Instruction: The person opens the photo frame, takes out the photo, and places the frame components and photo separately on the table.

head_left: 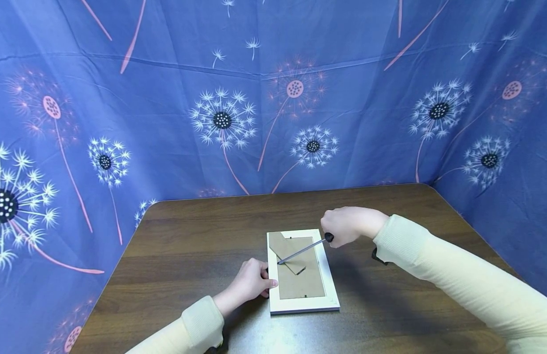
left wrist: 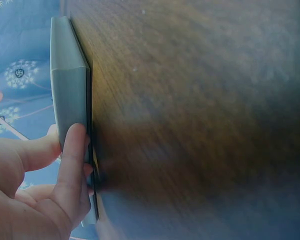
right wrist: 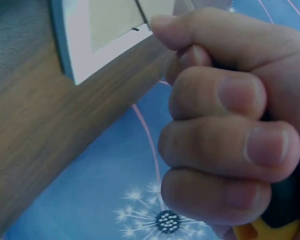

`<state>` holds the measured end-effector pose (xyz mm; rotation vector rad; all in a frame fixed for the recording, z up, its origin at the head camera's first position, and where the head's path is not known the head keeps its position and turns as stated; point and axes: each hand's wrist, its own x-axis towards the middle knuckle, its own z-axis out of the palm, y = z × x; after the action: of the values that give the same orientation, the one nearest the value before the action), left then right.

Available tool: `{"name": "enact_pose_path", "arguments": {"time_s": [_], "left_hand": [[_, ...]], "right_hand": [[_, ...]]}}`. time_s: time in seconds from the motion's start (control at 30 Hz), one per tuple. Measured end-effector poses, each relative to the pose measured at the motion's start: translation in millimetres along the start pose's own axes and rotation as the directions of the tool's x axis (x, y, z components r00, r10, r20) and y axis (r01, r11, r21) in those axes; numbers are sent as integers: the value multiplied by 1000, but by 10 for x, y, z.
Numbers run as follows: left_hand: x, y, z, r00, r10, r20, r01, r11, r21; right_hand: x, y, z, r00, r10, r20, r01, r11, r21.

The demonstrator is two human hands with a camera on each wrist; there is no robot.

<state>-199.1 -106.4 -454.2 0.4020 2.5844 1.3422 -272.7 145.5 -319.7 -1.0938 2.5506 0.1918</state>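
A white picture frame (head_left: 330, 282) lies back side up on the table, its brown backing board (head_left: 300, 287) framed by the white border. My left hand (head_left: 248, 280) grips the frame's left edge, thumb on top. In the left wrist view, fingers (left wrist: 72, 165) lie along the frame's side (left wrist: 72, 100). My right hand (head_left: 346, 223), above the frame's right side, holds a screwdriver (head_left: 302, 250) with its fingers curled round the handle. The slanting shaft reaches its tip to the backing's left edge. A black and yellow handle (right wrist: 285, 205) shows below the curled fingers in the right wrist view.
Small dark tabs (head_left: 306, 296) sit along the backing's edges, and a folding stand leg (head_left: 277, 243) is on the backing. The brown wooden table (head_left: 189, 236) extends around the frame. Behind it hangs a blue dandelion-print cloth (head_left: 167, 123).
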Motion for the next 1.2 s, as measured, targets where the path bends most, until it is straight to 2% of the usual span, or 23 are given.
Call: {"name": "enact_pose_path", "arguments": {"time_s": [0.17,0.47,0.7,0.83,1.03,1.2], "left_hand": [[-16,26,-7,1000,-12,0,12,1000,5],[-16,23,-9,1000,-8,2,8,1000,-1],[-13,21,-9,1000,-6,0,6,1000,9],[-8,12,-6,1000,-3,0,3,1000,14],[-6,4,-2,1000,-6,-4,6,1000,6],[-3,-4,-1,1000,-8,-4,8,1000,23]], "right_hand": [[40,-75,-120,999,-2,35,3,1000,-27],[126,-253,-352,993,52,104,-42,994,-97],[213,-404,-500,987,69,148,-35,975,-220],[272,-487,-580,979,72,188,-20,965,-261],[341,-588,-675,960,107,257,-39,965,-259],[380,-664,-715,951,147,270,-69,958,-277]]}}
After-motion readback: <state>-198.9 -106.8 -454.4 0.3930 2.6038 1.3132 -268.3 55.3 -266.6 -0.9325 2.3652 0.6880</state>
